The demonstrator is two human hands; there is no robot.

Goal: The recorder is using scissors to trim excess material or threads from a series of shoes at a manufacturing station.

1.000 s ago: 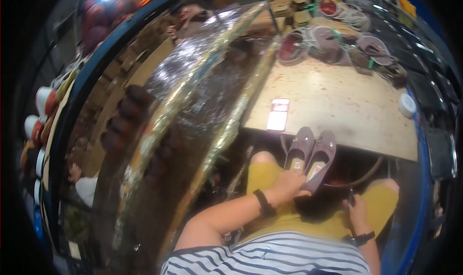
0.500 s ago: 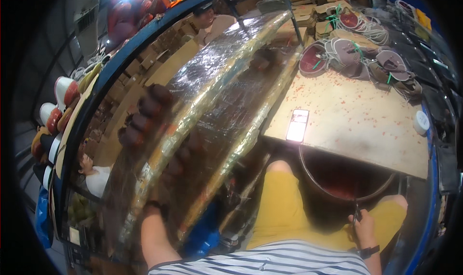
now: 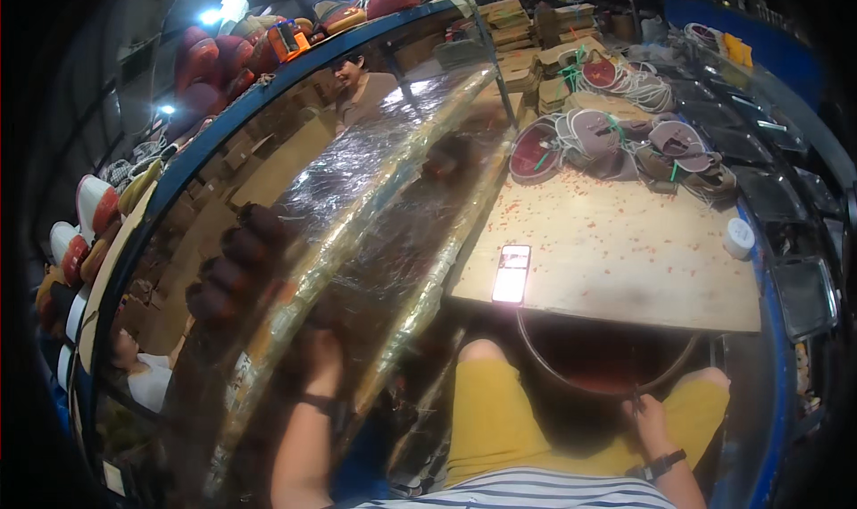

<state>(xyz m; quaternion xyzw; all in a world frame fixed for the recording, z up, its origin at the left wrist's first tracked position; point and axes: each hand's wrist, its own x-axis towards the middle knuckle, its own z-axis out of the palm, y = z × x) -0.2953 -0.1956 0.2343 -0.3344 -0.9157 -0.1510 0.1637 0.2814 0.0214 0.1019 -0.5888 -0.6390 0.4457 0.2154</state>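
My left hand reaches in between two shelves wrapped in clear film, a watch-like dark band on its wrist. Its fingers are blurred and in shade, so whether they hold anything is unclear. Dark shoes stand in a row on the upper wrapped shelf. Low on the right, by my knee, my right hand is closed around a small dark hand tool with a thin pointed end; its exact kind is too small to make out. Above that hand is a round reddish basin, partly under the board.
A pale board strewn with orange scraps bears a lit phone, a white round lid or tub and several shoe uppers with laces. Black trays line the right side. Two people are beyond the blue rack.
The whole view has shifted, with the scene lower and further left. My left hand has moved right relative to the shelves and shows more plainly. My right hand keeps its tool.
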